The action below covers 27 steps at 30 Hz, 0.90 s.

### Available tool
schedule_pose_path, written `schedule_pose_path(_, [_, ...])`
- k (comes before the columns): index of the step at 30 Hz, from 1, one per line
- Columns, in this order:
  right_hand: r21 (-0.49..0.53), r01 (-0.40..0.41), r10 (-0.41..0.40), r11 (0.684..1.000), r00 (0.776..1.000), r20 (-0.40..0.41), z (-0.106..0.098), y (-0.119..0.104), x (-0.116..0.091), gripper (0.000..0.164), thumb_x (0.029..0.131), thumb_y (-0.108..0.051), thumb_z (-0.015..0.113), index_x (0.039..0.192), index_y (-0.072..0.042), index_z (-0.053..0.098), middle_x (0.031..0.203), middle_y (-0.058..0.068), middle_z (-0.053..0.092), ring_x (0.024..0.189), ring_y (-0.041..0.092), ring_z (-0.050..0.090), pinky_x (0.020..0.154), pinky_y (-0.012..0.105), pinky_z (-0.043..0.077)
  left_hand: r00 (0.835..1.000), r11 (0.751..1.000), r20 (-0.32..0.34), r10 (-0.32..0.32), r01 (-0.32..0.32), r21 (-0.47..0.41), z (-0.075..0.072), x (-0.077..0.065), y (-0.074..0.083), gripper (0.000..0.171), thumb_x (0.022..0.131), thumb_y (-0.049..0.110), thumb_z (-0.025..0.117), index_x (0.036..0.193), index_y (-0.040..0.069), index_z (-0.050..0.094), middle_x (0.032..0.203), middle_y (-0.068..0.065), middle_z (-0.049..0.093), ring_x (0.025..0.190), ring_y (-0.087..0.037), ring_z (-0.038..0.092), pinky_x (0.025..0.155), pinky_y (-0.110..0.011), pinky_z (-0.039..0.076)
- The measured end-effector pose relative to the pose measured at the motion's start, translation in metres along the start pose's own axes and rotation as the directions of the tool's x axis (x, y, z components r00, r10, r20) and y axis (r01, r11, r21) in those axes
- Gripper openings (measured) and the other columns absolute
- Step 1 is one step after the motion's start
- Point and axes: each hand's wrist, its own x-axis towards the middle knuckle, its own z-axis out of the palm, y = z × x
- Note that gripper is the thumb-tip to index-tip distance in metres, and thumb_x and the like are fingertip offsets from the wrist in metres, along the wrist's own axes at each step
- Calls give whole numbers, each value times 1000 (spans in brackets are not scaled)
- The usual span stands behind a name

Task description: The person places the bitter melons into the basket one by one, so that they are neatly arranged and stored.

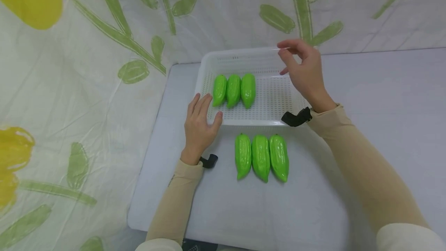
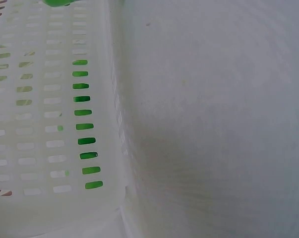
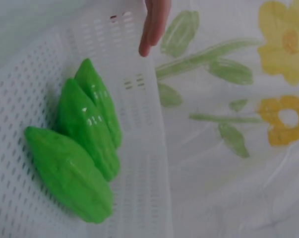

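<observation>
My left hand [image 1: 199,131], fingers stretched out, is at the front left corner of a white perforated basket [image 1: 275,121]. Over the basket's back right part hovers my right hand [image 1: 304,71], its fingers and thumb loosely bent with a gap between them and nothing visible inside. One of its fingers [image 3: 154,25] overlaps the far rim in the right wrist view. Three shiny green bitter melons [image 1: 234,90] lie side by side in the basket's left half. Three more bitter melons [image 1: 261,158] lie in a row on the table before it. The left wrist view shows green through the basket's slots.
The basket stands on a table [image 1: 383,100] with a pale cover, close to a floral curtain [image 1: 223,18] along the back and left. The table's left edge runs beside my left forearm [image 1: 175,204]. Black straps [image 1: 296,118] sit at both wrists.
</observation>
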Motion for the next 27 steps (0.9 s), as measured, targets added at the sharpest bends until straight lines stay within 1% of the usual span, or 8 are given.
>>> schedule_pose_path(4, [-5,31,-31,1000,999,9,-4,-2,-10,26,102,-20,63,122,-5,72,118,-3,68,106,13,65,61,21,58,1000,1000,12,-1,1,9,0,1,0,56,100,38,55,141,0,61,145,-16,62,149,-37,43,122,-47,39])
schedule_pose_path(7, [-19,58,-58,998,998,21,-6,-4,-18,26,103,-18,62,121,-3,72,119,1,68,105,12,66,62,20,58,1000,1000,14,-6,6,12,-1,1,1,56,100,37,55,141,-1,61,145,-17,62,148,-37,44,122,-48,39])
schedule_pose_path(10, [-29,65,-64,997,997,34,-8,-5,-25,26,103,-18,62,121,-3,72,120,4,69,104,11,66,62,20,58,1000,1000,11,-8,8,11,-1,1,1,56,99,36,56,140,-1,61,144,-17,63,148,-38,44,122,-49,40])
schedule_pose_path(18, [-33,76,-74,997,995,64,-13,-6,-40,24,103,-15,61,122,-3,72,116,-6,69,104,12,65,62,20,59,1000,1000,6,-1,1,7,-2,1,2,55,99,35,57,140,-2,61,143,-18,63,147,-40,45,122,-48,39])
schedule_pose_path(22, [-43,94,-90,995,992,87,-17,-5,-50,25,103,-13,60,123,-2,71,117,-9,69,104,10,64,62,19,58,1000,1000,8,-5,5,8,-2,1,3,55,100,35,56,140,-1,61,143,-18,63,147,-39,45,122,-48,39])
schedule_pose_path(27, [-29,117,-112,993,985,128,-20,-4,-61,25,102,-9,61,125,-1,70,118,-8,69,105,10,64,62,18,58,1000,1000,11,-7,6,9,-2,1,3,55,100,36,56,140,-1,61,144,-17,63,148,-38,44,122,-48,39])
